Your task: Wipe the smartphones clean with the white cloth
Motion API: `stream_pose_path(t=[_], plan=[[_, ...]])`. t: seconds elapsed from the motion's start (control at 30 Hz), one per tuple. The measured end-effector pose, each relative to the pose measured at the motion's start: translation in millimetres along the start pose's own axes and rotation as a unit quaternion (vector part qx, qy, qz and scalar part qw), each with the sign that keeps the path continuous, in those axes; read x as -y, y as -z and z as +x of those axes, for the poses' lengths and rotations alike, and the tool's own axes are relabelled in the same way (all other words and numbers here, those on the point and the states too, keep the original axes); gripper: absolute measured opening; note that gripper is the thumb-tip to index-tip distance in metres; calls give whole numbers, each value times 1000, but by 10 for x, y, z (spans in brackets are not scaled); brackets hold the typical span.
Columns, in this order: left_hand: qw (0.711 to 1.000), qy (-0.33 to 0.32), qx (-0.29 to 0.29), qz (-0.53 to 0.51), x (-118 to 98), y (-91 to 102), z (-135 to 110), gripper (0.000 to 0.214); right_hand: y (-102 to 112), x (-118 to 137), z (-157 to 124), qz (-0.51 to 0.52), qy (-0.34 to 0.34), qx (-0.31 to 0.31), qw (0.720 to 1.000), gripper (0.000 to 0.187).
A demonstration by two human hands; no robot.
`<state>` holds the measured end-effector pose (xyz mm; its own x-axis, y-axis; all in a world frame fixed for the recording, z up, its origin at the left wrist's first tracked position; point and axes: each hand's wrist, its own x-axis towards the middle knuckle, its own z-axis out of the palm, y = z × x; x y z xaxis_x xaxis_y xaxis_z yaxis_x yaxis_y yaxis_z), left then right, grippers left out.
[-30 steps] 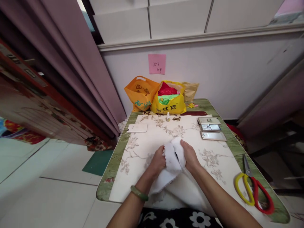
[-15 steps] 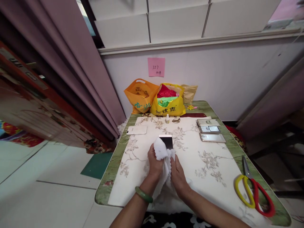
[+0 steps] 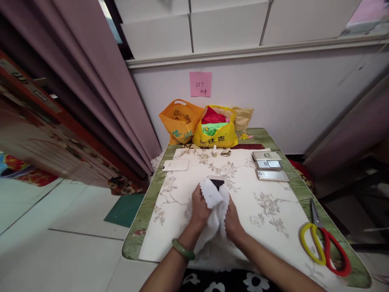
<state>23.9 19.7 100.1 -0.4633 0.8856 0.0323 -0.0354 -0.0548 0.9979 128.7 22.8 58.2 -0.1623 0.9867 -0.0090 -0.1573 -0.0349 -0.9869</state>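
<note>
My left hand (image 3: 201,207) grips a white cloth (image 3: 212,195) from the left, a green bangle on its wrist. Around the cloth's right side is my right hand (image 3: 233,219), its fingers partly covered by the folds. Between the hands a smartphone (image 3: 217,182) with a white edge and dark screen pokes out of the cloth's top. Its lower part is wrapped and hidden. The loose end of the cloth hangs down toward my lap.
A white phone (image 3: 175,165) lies at left; a keypad phone (image 3: 268,164) lies between two other phones at right. Large scissors (image 3: 317,221) rest near the right edge. At the back stand an orange bag (image 3: 181,121), a yellow bag (image 3: 217,138) and a small bottle (image 3: 214,151).
The cloth has closed further over the phone, so less of its screen shows. Both hands and the phone have shifted slightly right, and the phone's top sits a little lower.
</note>
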Motion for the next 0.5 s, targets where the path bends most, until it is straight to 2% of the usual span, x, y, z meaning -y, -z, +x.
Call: stream_pose_path(t=[0.17,0.27,0.43,0.5], plan=[[995,-42,-91,-19,79,-61,-15,23,-29,27,-176,-22,36,-7,999,33],[991,-34,-125,-40,176,-74,-86,23,28,71,-152,-44,58,-7,997,30],[996,-5,-71,-46,187,45,-106,28,246,140,-1,-67,60,57,994,30],[995,25,-71,-62,183,127,-76,24,337,159,66,-57,45,86,994,33]])
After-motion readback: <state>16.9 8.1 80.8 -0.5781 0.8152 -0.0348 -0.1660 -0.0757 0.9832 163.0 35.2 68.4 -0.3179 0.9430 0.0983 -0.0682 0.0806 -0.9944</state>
